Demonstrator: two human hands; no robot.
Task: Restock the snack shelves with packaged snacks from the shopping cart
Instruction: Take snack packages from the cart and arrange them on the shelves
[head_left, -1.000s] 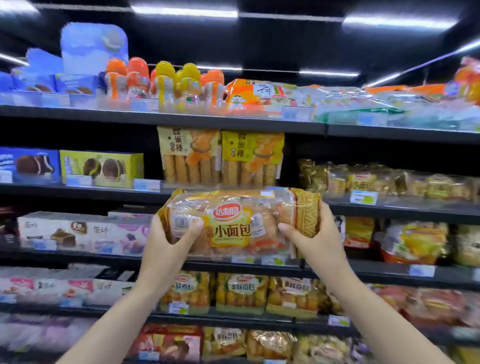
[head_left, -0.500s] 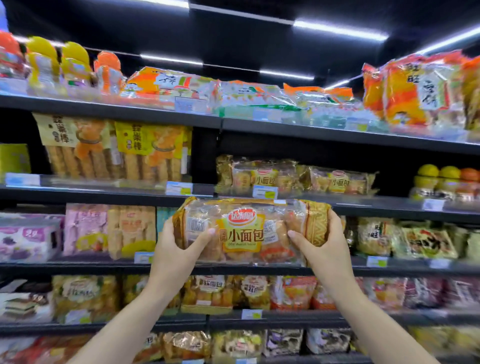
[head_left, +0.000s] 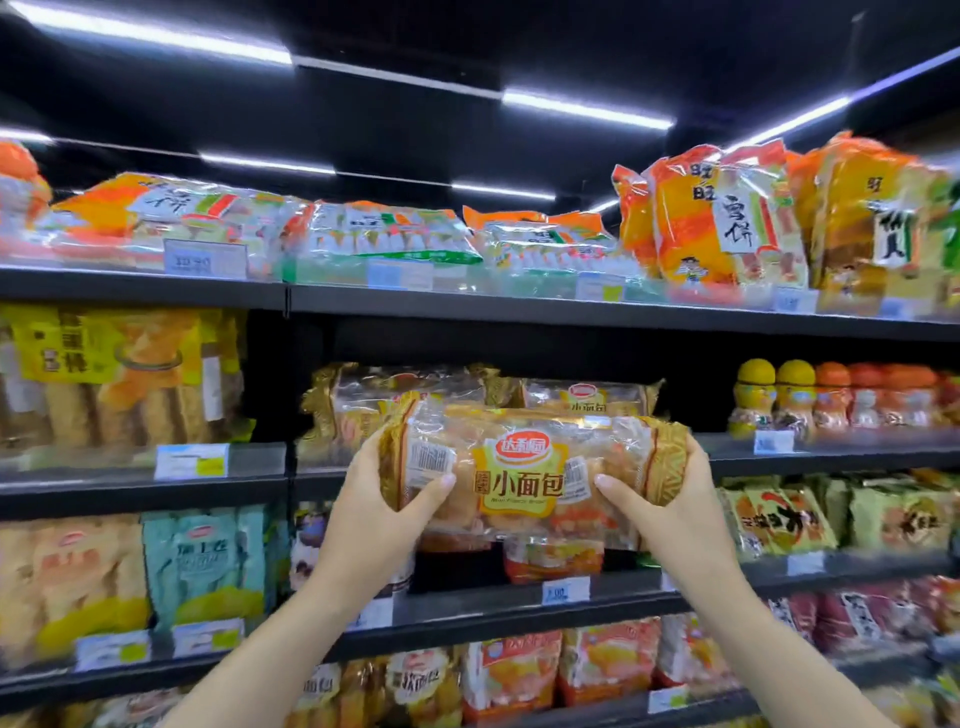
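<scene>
I hold a clear pack of small breads (head_left: 524, 467) with a yellow label and gold ends, flat and level, in front of the shelves. My left hand (head_left: 382, 506) grips its left end, thumb across the front by the barcode. My right hand (head_left: 670, 501) grips its right end the same way. Just behind and above it, matching bread packs (head_left: 587, 397) lie on the second shelf (head_left: 831, 454) from the top. The shopping cart is out of view.
The top shelf (head_left: 467, 306) carries orange rice cracker bags (head_left: 727, 218) and flat packs. Yellow stick-biscuit bags (head_left: 124, 374) stand at left, small bottle-shaped snacks (head_left: 831, 395) at right. Lower shelves hold more bagged snacks, with price tags along the edges.
My view has swung right and upward along the shelves. Both hands have lifted the bread pack from the third shelf's height to just below the matching packs on the second shelf.
</scene>
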